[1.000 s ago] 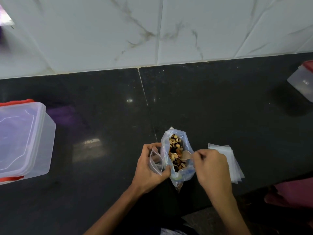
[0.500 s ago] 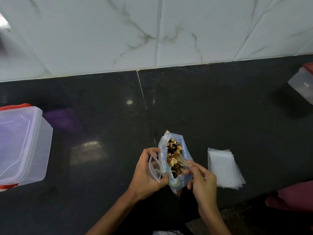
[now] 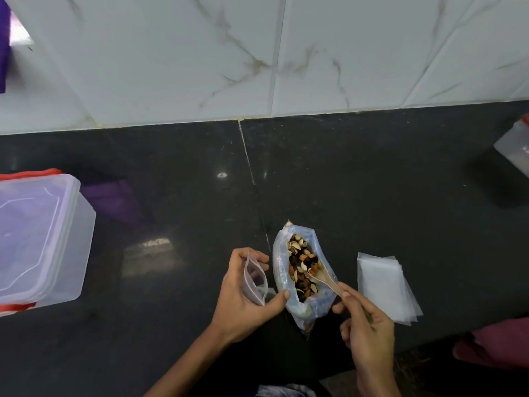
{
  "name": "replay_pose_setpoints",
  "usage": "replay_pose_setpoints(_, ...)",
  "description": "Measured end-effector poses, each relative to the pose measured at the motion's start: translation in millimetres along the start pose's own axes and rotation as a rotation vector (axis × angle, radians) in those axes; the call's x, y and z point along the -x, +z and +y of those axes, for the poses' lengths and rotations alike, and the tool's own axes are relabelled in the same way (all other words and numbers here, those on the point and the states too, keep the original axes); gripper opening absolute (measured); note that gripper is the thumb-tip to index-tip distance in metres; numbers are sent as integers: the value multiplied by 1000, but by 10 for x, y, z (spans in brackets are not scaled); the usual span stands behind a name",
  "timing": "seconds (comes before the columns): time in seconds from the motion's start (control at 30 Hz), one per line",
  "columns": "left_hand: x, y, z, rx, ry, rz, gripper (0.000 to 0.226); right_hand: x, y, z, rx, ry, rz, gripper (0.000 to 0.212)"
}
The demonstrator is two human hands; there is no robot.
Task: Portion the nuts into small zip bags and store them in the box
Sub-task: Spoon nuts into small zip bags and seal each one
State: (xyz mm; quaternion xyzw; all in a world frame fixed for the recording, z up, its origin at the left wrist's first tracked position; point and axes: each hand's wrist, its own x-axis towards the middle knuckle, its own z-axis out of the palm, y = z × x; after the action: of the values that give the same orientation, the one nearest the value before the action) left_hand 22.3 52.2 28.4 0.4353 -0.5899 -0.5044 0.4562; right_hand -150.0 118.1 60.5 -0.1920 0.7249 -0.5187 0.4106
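A large clear bag of mixed nuts (image 3: 300, 267) stands open on the dark counter near the front edge. My left hand (image 3: 243, 293) holds a small empty zip bag (image 3: 254, 279) just left of it, thumb touching the big bag's rim. My right hand (image 3: 363, 325) pinches the handle of a wooden spoon (image 3: 322, 279) whose bowl is dipped into the nuts. A stack of empty small zip bags (image 3: 383, 287) lies flat to the right. The clear storage box (image 3: 37, 239) with a red-trimmed lid sits at the far left.
A second clear container (image 3: 515, 147) with a red rim sits at the right edge. A white marble-tiled wall (image 3: 257, 58) rises behind the counter. Something maroon (image 3: 498, 348) lies below the counter's front edge at lower right. A purple object (image 3: 4, 47) shows at top left.
My right hand has drawn back toward me and now holds the spoon by its handle end, bowl in the nuts. The left hand keeps the small bag beside the big bag.
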Motion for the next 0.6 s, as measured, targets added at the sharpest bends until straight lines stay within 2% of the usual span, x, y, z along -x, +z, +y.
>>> replay_pose_setpoints(0.23,15,0,57,17,21,18,54,23,-46,8,8,7,16,23)
replay_pose_setpoints(0.43,-16,40,78,-84,17,5,33,47,-86,-29,18,-11,21,22)
replay_pose_setpoints(0.6,-85,110,99,-122,24,-29,38,121,-139,-198,-5,-17,17,23)
